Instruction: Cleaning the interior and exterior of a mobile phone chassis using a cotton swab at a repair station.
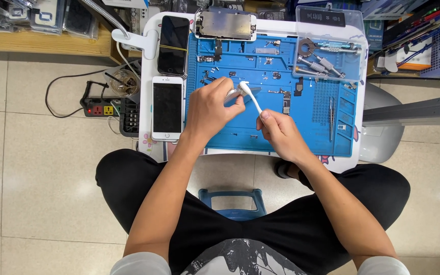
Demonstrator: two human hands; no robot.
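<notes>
I see my left hand closed around a small silvery-grey metal part, holding it just above the blue rubber work mat, while my right hand pinches the handle end of a slim white plastic brush. The brush's long axis runs from my right fingers up and to the left, so its head meets the part at my left fingertips. A white smartphone lies beside my left wrist.
</notes>
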